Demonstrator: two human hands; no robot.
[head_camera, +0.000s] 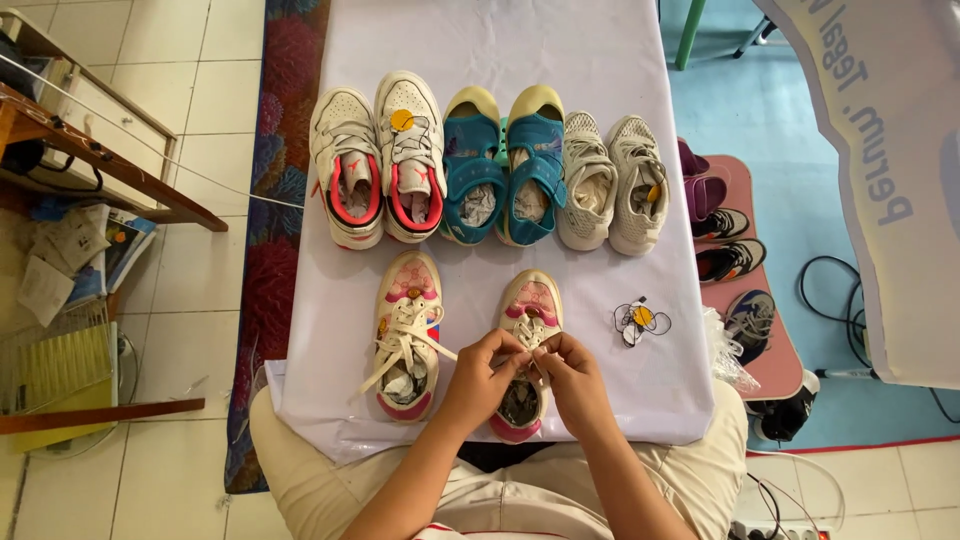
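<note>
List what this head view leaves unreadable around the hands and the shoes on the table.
- Laces of the right pink shoe: the knot area is covered by the left hand and right hand.
- Insides of the white-and-red pair, teal pair and grey pair: stuffed with paper.
- Small tag with cord on the table: too small to identify.
- Shoes on the pink stand: partly cut off by the table edge.

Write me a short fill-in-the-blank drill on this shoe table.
1. Both hands, left hand and right hand, pinch the ____ of the right pink shoe.
2. The back row holds ____ pairs of shoes.
3. The middle pair, the sandals, is coloured ____.
4. The table cloth is ____.

Missing words: laces; three; teal; white
</note>
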